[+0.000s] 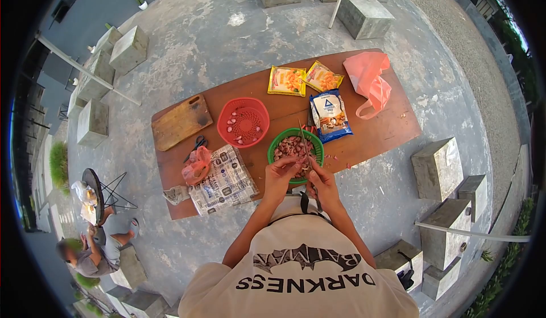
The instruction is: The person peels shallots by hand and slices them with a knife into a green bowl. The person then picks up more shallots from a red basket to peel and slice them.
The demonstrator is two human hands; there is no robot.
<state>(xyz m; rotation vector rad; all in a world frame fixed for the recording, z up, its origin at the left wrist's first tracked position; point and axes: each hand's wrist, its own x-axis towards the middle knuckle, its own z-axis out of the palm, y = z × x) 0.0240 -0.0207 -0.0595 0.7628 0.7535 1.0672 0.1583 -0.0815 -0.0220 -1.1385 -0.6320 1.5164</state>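
Note:
A green basket [272, 154] full of small reddish shallots [288, 147] stands at the table's near edge. Over its near side, my left hand [282, 173] pinches something small and pinkish, which looks like a shallot. Close beside it, my right hand [322, 186] is wrapped round the handle of a knife [304, 142], whose blade points away from me over the basket. To the left stands a red basket [261, 110] with several garlic cloves [231, 122] inside. A blue and white packet [331, 115] lies just right of the green basket.
On the brown table [375, 142] are a wooden board [182, 122], scissors [198, 143], a small red bag [197, 167], a printed sheet [223, 183], yellow packets [286, 81] and a pink plastic bag [369, 79]. A person [91, 255] sits at the far left. Concrete blocks [437, 169] stand around.

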